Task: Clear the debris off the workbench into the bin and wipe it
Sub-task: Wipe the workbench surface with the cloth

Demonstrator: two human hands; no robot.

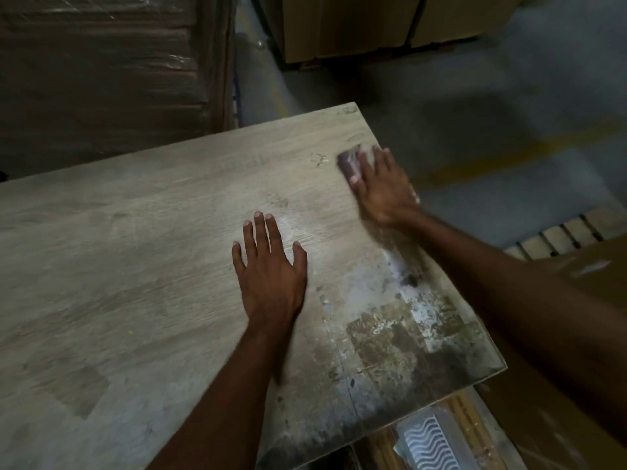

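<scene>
Wood-grain workbench (135, 249), nr-right corner stained; cloth (348, 163), debris specks (319, 160) far-right edge.

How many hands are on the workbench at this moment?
2. The left hand lies flat near the middle of the workbench; the right hand presses a dark cloth or pad near its far right edge. None seems hidden.

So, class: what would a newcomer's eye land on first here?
The right hand pressing a dark cloth near the far right edge of the workbench. Then the left hand lying flat mid-bench, and the stained patch at the near right corner.
</scene>
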